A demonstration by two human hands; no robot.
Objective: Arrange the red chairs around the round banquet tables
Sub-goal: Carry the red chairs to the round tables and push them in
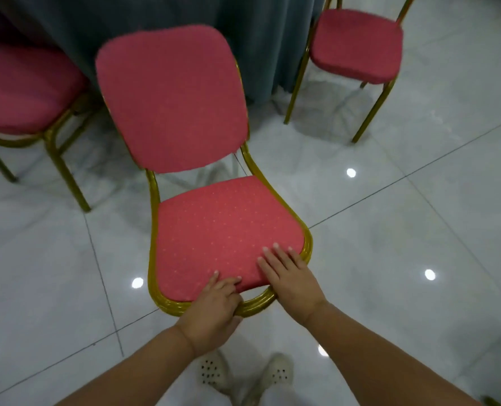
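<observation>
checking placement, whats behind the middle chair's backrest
Behind the middle chair hangs the grey-blue tablecloth, reaching the floor. The backrest hides part of it; the tabletop is out of view.

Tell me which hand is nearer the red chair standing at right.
Right. The right hand lies toward that red chair; the left hand is further left.
</observation>
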